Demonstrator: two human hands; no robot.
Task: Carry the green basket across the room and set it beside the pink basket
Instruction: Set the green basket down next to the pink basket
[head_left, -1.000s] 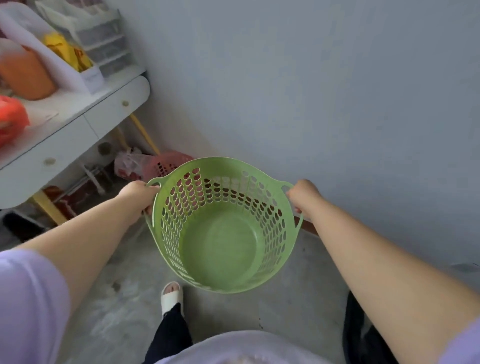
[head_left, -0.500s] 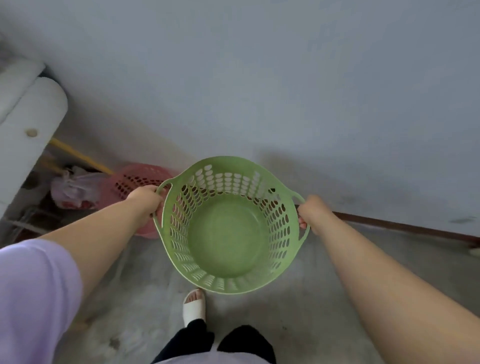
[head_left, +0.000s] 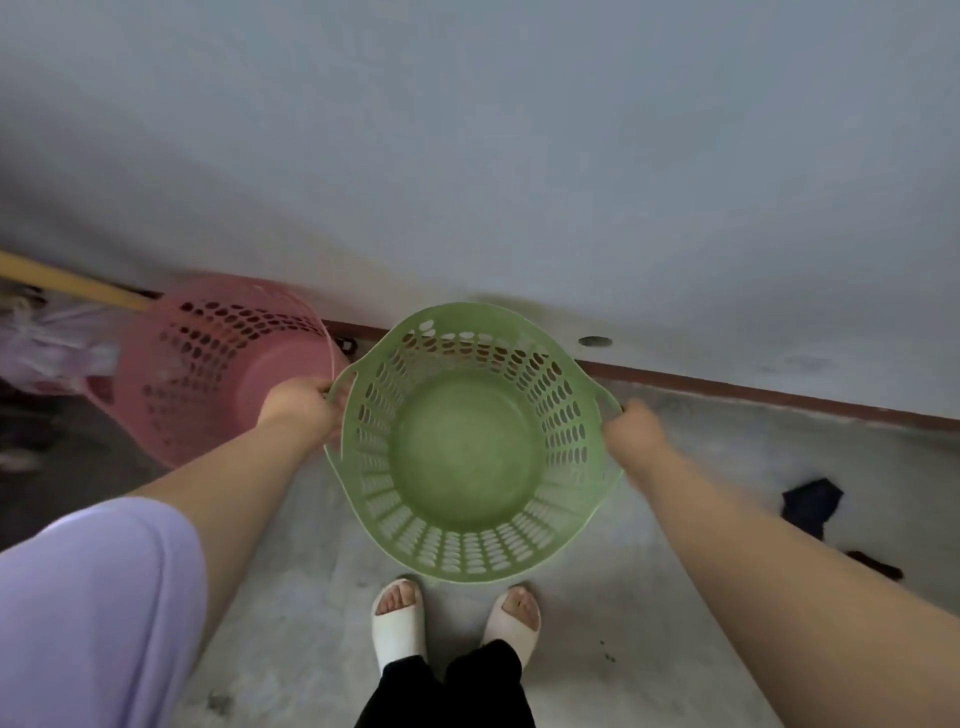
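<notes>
An empty round green basket (head_left: 470, 457) with perforated walls hangs low in front of me, near the base of the wall. My left hand (head_left: 304, 408) grips its left handle and my right hand (head_left: 631, 428) grips its right handle. Just left of it a pink perforated basket (head_left: 208, 364) stands on the floor against the wall, partly behind my left forearm. Whether the green basket touches the floor I cannot tell.
A grey wall (head_left: 519, 156) with a dark red skirting (head_left: 753, 392) runs behind both baskets. A yellow stick (head_left: 67, 283) and a plastic bag (head_left: 47, 343) lie left of the pink basket. Dark cloth (head_left: 810, 504) lies on the concrete floor at right. My sandalled feet (head_left: 400, 618) stand below.
I have stepped toward the wall and looked down. The green basket has dropped lower and now sits right beside the pink basket, which has come fully into view. The white desk has left the frame.
</notes>
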